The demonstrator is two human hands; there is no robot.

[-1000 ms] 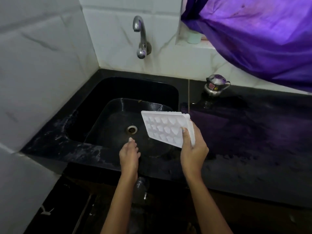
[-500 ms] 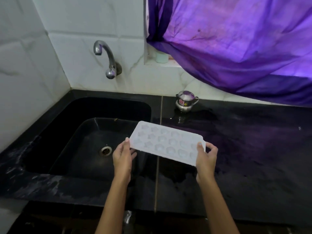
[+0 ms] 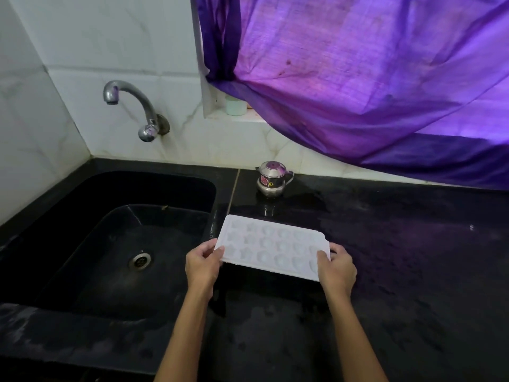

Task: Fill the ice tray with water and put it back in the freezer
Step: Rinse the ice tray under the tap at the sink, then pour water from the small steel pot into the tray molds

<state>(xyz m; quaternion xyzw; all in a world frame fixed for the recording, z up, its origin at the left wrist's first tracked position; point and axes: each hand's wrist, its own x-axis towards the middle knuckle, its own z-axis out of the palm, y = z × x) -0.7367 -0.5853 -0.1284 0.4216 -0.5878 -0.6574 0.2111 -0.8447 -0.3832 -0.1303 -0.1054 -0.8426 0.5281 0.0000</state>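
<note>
Both forearms reach forward from the bottom edge; the left hand (image 3: 203, 264) grips the left short end of the white ice tray (image 3: 271, 246), thumb on top and fingers beneath, and the right hand (image 3: 336, 268) clasps the right short end the same way. The tray is held roughly level, just above the black countertop (image 3: 399, 271) and just right of the black sink (image 3: 110, 244); its moulded cells face up in three rows, some star-shaped and some rounded, and whether they hold water cannot be told. The sink basin shows a metal drain (image 3: 140, 259). Farther back, a small steel pot (image 3: 271, 177) with a lid stands by the wall, bearing a pink sticker and a small round label that seems to read "3". A curved tap (image 3: 132, 106) juts from the white tiles; a purple curtain (image 3: 371, 73) hangs at the upper right, a pale cup (image 3: 235, 105) on the ledge beneath it.
</note>
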